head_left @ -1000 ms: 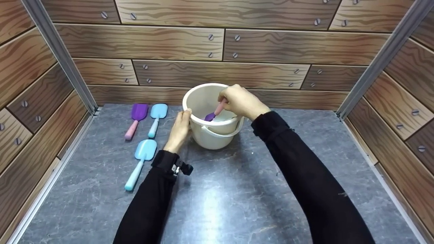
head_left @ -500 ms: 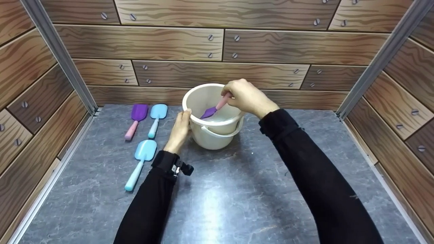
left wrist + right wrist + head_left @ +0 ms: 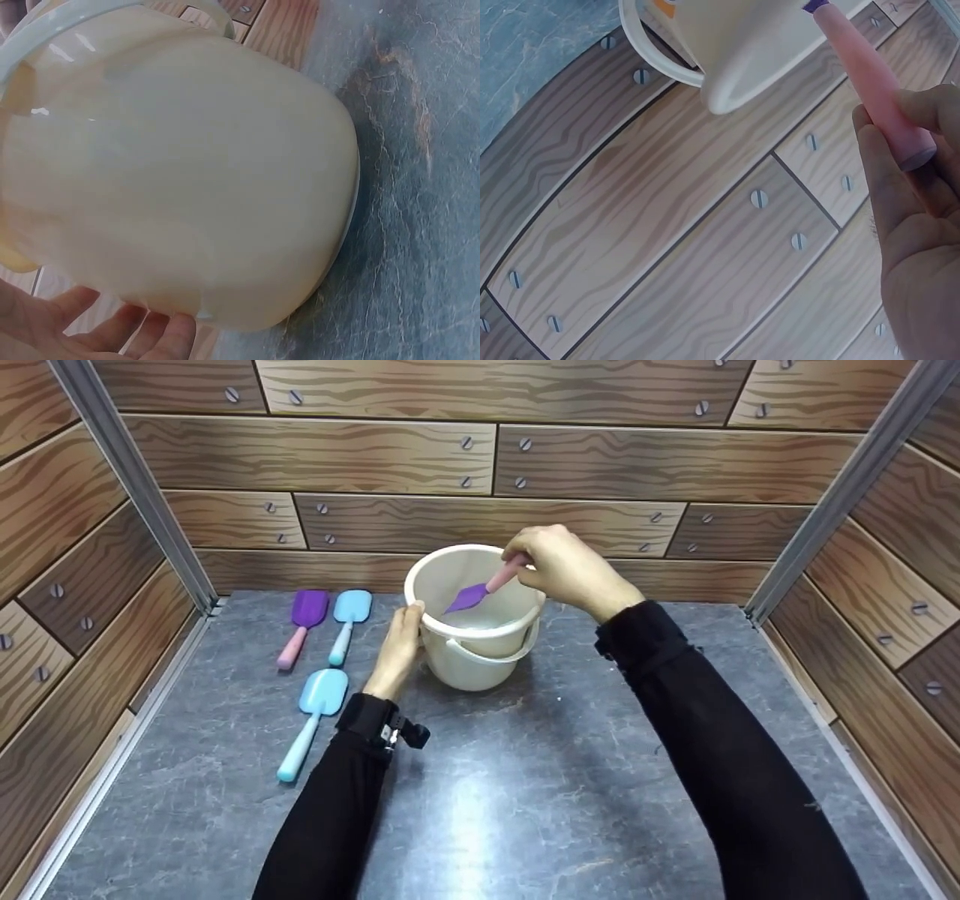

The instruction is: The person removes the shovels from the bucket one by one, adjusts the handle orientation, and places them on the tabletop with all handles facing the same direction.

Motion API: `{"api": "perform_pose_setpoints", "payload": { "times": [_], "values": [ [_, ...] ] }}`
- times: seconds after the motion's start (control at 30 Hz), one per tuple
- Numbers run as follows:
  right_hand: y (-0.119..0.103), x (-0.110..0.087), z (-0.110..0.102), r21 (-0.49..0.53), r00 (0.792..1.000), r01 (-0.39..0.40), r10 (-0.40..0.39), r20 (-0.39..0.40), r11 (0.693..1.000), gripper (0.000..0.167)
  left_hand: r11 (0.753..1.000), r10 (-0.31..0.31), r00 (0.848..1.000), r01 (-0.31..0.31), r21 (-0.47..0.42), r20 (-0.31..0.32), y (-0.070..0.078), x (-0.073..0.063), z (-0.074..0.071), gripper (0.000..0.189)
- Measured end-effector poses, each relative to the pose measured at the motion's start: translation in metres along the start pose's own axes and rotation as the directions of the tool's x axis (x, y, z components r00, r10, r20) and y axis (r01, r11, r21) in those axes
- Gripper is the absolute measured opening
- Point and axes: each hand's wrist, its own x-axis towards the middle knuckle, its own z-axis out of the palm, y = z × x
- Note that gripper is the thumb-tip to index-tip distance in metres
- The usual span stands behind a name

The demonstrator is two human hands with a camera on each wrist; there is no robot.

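A cream bucket (image 3: 476, 660) stands upright on the grey floor, its handle hanging down at the front. My left hand (image 3: 397, 645) holds its left side near the rim; in the left wrist view the fingertips (image 3: 180, 330) lie against the outer wall. My right hand (image 3: 574, 570) pinches the pink handle of a toy shovel (image 3: 469, 597). The shovel's purple blade tilts down to the left inside the bucket opening. In the right wrist view the thumb and fingers grip the handle's end (image 3: 885, 112), while the blade is mostly cut off.
On the floor to the left lie a purple shovel with a pink handle (image 3: 310, 607), a light blue shovel (image 3: 352, 606) and a second light blue shovel (image 3: 323, 692). Wood-patterned walls (image 3: 405, 521) with metal corner strips (image 3: 832, 487) enclose the area.
My right hand has moved up and to the right, raising the toy shovel so that more of its purple blade shows. The left hand and the bucket have stayed in place.
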Motion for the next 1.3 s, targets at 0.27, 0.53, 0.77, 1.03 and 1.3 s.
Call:
{"api": "perform_pose_setpoints", "payload": {
  "times": [0.27, 0.53, 0.77, 1.03, 1.3],
  "values": [
    [0.009, -0.014, -0.01, 0.041, 0.995, 0.023, -0.019, -0.097, 0.999, 0.018, 1.0, 0.011, 1.0, -0.011, 0.003, -0.002, -0.001, 0.001, 0.0, 0.065],
    [0.019, -0.023, -0.012, 0.051, 0.983, 0.023, -0.014, -0.183, 0.998, 0.016, 1.0, 0.006, 1.0, -0.006, -0.021, 0.01, -0.001, 0.002, 0.0, 0.072],
    [0.024, -0.032, -0.013, 0.093, 0.965, -0.015, 0.039, -0.26, 0.996, 0.027, 1.0, 0.008, 1.0, -0.008, -0.017, 0.015, -0.002, 0.002, 0.0, 0.072],
    [0.033, -0.043, -0.007, 0.122, 0.931, -0.014, 0.057, -0.361, 0.992, 0.025, 1.0, 0.018, 1.0, -0.018, 0.009, 0.009, 0.0, 0.0, 0.0, 0.072],
    [0.033, -0.05, -0.002, 0.145, 0.904, -0.051, 0.108, -0.413, 0.988, 0.023, 1.0, 0.0, 1.0, 0.001, -0.024, 0.003, -0.002, 0.001, 0.001, 0.072]
  ]
}}
